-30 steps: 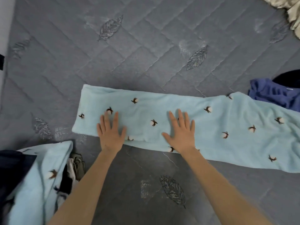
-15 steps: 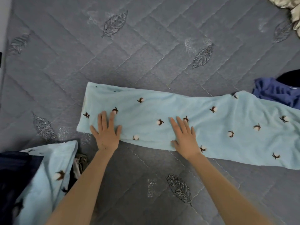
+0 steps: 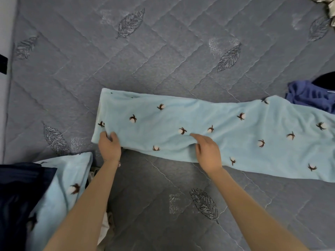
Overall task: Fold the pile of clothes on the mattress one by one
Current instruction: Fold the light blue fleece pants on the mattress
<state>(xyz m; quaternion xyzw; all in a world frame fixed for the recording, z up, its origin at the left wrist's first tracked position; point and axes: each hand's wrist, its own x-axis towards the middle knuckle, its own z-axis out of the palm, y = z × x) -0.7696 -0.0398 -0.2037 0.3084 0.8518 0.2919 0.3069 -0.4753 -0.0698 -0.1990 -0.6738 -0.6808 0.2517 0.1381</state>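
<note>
So the light blue fleece garment with a cotton-boll print (image 3: 208,124) is laid out as one long flat strip on the grey quilted mattress with stitched leaf patterns (image 3: 163,51). Its short end sits a bit left of centre and the rest runs off toward 3 o'clock, where it leaves the frame. The left hand (image 3: 109,146) is at the near corner of that short end, around 8 o'clock from centre, with its fingers curled over the corner and clamped on the fleece. The right hand (image 3: 208,153) is further along the near edge, about 5 o'clock from centre. Its knuckles are bent and one finger lies along a little raised ridge of fabric. It looks like it's pinching that ridge, but the thumb is hidden under the hand so I wouldn't swear to it. Both forearms are bare and come in from 6 o'clock. Down at 8 o'clock there's the heap: a second light blue fleece piece with the same print (image 3: 59,178), a dark navy cloth (image 3: 18,187) lying on top of it at the frame edge, and some pale fabric poking out beside the left forearm. Over at 3 o'clock a crumpled blue garment (image 3: 308,95) touches the far edge of the strip, with a black item (image 3: 326,78) just behind it. A bit of beige cloth (image 3: 330,9) peeks in at 1 o'clock.
</note>
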